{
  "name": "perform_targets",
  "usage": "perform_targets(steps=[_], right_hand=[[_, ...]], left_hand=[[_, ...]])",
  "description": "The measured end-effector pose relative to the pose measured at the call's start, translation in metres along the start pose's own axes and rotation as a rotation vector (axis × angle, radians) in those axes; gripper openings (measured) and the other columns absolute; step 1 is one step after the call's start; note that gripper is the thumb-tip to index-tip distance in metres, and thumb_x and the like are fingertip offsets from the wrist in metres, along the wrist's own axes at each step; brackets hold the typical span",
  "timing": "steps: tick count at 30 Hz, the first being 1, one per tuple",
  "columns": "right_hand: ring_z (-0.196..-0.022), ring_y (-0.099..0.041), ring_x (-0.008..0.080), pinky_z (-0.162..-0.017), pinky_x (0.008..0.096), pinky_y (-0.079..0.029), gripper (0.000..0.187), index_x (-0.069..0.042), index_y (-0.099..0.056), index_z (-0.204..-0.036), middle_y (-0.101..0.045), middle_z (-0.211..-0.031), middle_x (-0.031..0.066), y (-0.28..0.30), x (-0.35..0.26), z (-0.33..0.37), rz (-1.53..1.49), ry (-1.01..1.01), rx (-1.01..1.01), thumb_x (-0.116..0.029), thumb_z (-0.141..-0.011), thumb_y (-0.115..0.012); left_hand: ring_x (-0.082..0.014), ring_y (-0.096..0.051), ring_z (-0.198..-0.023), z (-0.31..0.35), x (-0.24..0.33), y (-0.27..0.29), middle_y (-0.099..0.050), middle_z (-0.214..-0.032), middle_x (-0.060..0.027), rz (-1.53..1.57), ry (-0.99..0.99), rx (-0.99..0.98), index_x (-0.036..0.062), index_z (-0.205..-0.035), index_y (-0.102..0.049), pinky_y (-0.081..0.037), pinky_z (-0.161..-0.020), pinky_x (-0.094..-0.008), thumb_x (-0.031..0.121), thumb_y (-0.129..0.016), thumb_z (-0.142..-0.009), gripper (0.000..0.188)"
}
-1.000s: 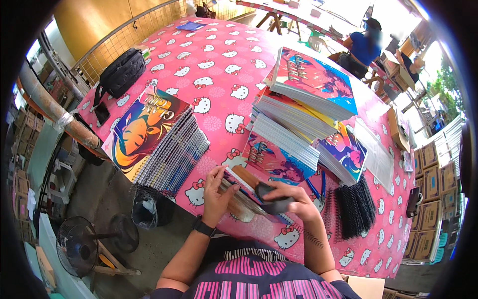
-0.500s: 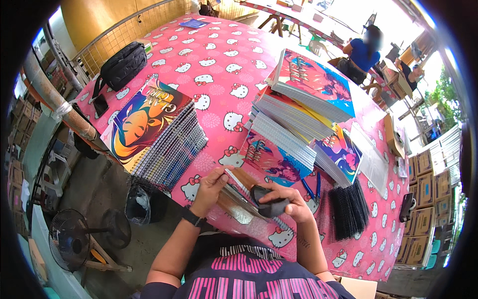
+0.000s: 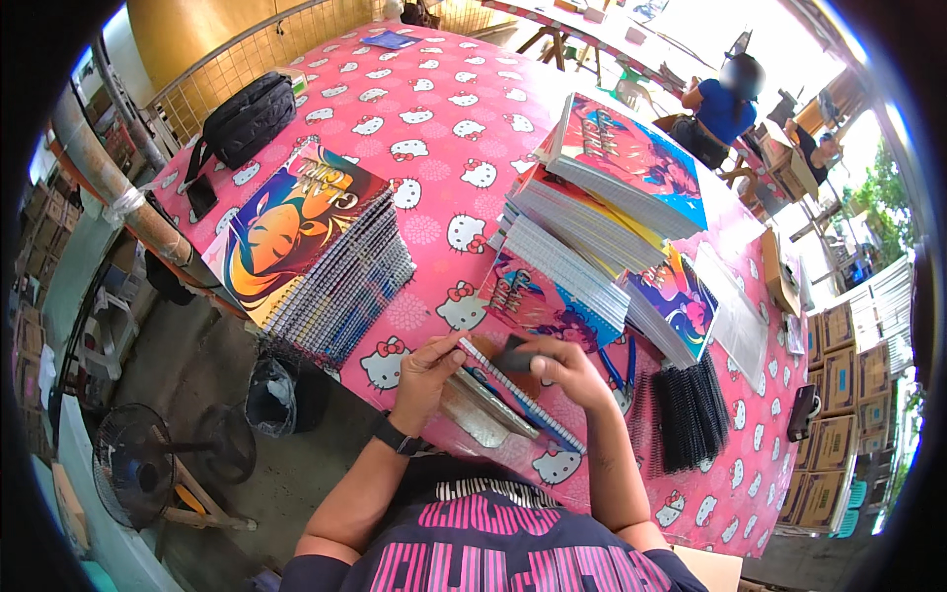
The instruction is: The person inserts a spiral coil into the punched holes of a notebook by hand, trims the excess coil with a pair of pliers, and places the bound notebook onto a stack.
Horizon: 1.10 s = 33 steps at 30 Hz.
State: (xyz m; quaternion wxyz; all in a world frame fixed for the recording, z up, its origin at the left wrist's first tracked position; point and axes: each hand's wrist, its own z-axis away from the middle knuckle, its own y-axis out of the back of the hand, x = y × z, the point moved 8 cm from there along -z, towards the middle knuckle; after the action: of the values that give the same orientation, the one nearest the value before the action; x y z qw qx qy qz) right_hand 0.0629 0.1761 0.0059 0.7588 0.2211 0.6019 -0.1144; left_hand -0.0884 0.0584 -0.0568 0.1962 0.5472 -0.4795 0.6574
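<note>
In front of my body, my left hand (image 3: 426,377) pinches the upper left end of a thin notebook (image 3: 525,399), whose white punched edge slants down to the right. My right hand (image 3: 564,369) grips a small black pad-like piece (image 3: 512,357) against the notebook's far side; its exact kind is unclear. A shiny, silvery-brown surface (image 3: 485,408) lies along the near side of the notebook. Beyond my hands, stacks of colourful notebooks (image 3: 554,286) lean together. A bunch of black spiral coils (image 3: 688,419) lies right of my right forearm, with blue pens (image 3: 621,363) beside it.
A neat stack of spiral-bound notebooks (image 3: 335,266) stands left on the pink patterned table (image 3: 434,148). Behind it are a black bag (image 3: 249,120) and a phone (image 3: 200,197). A fan (image 3: 135,464) and a bin (image 3: 271,400) stand lower left. Another person (image 3: 725,109) sits far right.
My right hand has moved up and left with the black piece, uncovering more of the notebook's punched edge. My left hand keeps its pinch, a little further right.
</note>
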Motion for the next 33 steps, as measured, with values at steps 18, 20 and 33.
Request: perform_targets(steps=[18, 20, 33], right_hand=[[-0.123, -0.042, 0.0403, -0.105, 0.0454, -0.034, 0.058, -0.005, -0.052, -0.128, -0.044, -0.137, 0.0222, 0.000, -0.016, 0.010, 0.599, 0.185, 0.150, -0.043, -0.086, -0.064], [-0.124, -0.041, 0.0398, -0.105, 0.0462, -0.034, 0.058, -0.005, -0.052, -0.128, -0.043, -0.138, 0.0210, 0.000, -0.074, 0.029, 0.660, 0.340, 0.267, -0.040, -0.084, -0.067], [-0.073, -0.059, 0.0219, -0.061, 0.0308, -0.047, 0.023, -0.006, -0.066, -0.092, -0.061, -0.078, 0.0073, -0.023, -0.103, 0.051, 0.422, 0.497, 0.432, -0.011, -0.072, -0.077]], left_hand=[[-0.0109, -0.060, -0.094, -0.005, 0.028, -0.015, -0.064, -0.103, -0.0036, -0.154, 0.004, -0.134, 0.0019, -0.109, -0.068, -0.047, -0.084, -0.0253, 0.004, -0.067, -0.086, 0.024], [-0.0112, -0.060, -0.093, -0.004, 0.047, -0.034, -0.064, -0.102, -0.0043, -0.220, -0.007, -0.197, 0.0016, -0.106, -0.068, -0.048, -0.083, -0.0263, 0.004, -0.067, -0.085, 0.021], [-0.0137, -0.062, -0.088, 0.012, 0.066, -0.077, -0.063, -0.096, -0.0081, -0.078, -0.209, -0.319, 0.0003, -0.091, -0.064, -0.052, -0.076, -0.0257, -0.004, -0.070, -0.079, 0.014]])
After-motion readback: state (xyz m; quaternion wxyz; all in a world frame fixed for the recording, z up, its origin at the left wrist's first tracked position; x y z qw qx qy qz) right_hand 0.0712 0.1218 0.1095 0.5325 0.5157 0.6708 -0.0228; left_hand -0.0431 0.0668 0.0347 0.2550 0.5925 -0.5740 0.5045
